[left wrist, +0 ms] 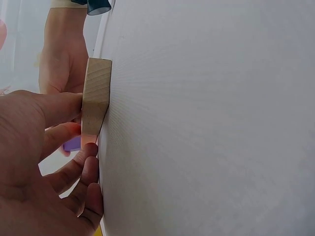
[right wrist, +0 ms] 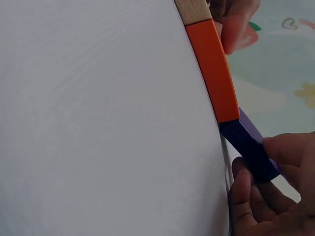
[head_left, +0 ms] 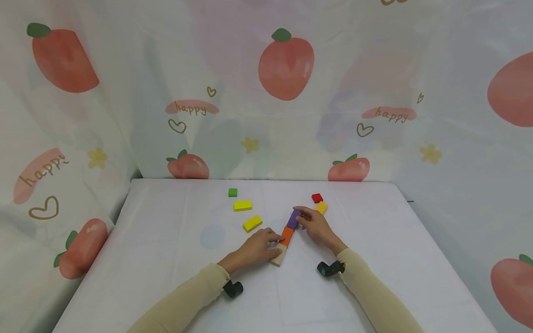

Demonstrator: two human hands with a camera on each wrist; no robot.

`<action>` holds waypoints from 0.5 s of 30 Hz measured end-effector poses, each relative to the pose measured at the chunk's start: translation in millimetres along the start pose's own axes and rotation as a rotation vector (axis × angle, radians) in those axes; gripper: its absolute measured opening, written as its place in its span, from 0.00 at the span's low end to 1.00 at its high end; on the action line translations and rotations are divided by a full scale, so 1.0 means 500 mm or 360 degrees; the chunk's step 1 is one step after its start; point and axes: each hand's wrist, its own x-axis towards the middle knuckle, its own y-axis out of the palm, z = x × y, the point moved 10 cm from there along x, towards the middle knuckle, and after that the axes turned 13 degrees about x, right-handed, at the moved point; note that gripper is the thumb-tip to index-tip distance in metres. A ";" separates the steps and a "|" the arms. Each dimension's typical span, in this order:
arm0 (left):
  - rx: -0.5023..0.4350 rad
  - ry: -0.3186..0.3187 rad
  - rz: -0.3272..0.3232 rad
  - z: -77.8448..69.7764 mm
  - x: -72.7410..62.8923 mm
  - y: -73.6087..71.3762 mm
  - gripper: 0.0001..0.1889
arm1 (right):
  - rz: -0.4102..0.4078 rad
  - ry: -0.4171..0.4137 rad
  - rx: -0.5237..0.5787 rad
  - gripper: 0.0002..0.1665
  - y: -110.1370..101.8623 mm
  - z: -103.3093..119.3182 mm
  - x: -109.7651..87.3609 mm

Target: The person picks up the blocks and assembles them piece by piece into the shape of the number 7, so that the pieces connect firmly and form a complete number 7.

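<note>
In the head view, a plain wooden block (head_left: 279,255), an orange block (head_left: 287,235) and a purple block (head_left: 294,219) make a slanting row on the table, end to end. My left hand (head_left: 255,245) rests at the row's left side: its thumb presses the wooden block (left wrist: 96,93) and its index finger touches the orange block. Thumb and fingers of my right hand (head_left: 315,225) pinch the far part of the purple block. In the right wrist view, that purple block (right wrist: 250,152) slants away from the orange block (right wrist: 214,71), its near end against it.
Two yellow blocks (head_left: 243,206) and a small green block (head_left: 232,192) lie at the back left of the white-covered table (head_left: 175,259). Beyond my right hand are an orange-yellow block (head_left: 321,207) and a red block (head_left: 317,198). A patterned curtain (head_left: 233,69) encloses the table.
</note>
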 end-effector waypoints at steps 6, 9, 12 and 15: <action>0.0001 -0.0013 0.0004 0.002 0.000 0.000 0.23 | -0.0022 -0.0007 -0.0097 0.28 0.000 -0.001 0.003; 0.0001 -0.0017 0.0005 0.002 0.000 0.000 0.22 | -0.0050 -0.0014 -0.0126 0.26 0.000 0.001 0.002; -0.0001 -0.0017 0.0005 0.001 0.000 0.001 0.22 | -0.0073 -0.0004 -0.0154 0.24 0.000 0.002 0.000; 0.0003 -0.0023 0.0008 0.000 0.000 0.002 0.22 | -0.0086 -0.0012 -0.0196 0.24 -0.001 0.003 -0.001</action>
